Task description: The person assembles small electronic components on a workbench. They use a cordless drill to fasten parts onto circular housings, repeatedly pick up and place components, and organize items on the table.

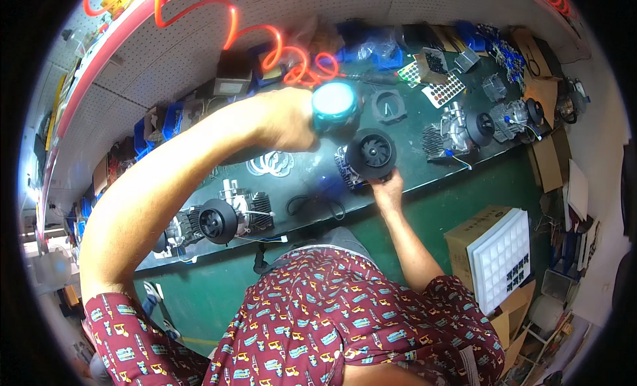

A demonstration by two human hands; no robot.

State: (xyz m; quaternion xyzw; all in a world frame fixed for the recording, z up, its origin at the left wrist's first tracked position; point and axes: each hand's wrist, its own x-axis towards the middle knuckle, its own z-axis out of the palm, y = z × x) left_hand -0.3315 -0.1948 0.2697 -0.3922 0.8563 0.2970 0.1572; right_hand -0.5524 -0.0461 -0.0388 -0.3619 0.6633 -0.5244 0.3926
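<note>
My left hand (290,120), blurred, is closed around a teal power tool (334,102), which seems to be a cordless driver seen from its rounded back end. The tool hangs just above and left of a metal unit with a black fan wheel (372,154). Its tip is hidden, so whether it touches the unit cannot be seen. At the bench's near edge, my right hand (388,188) grips that unit from below, fingers partly hidden under it. Beside my left forearm lie white ring gaskets (271,164). A black looped belt or cord (317,206) lies near the edge.
Similar finned units stand at left (229,217) and right (458,130). A grey square frame (389,107) lies behind, near a sheet of black dots (444,90). An orange coiled hose (271,44) dangles overhead. Right of me, a carton (474,230) bears a white compartment tray (501,260).
</note>
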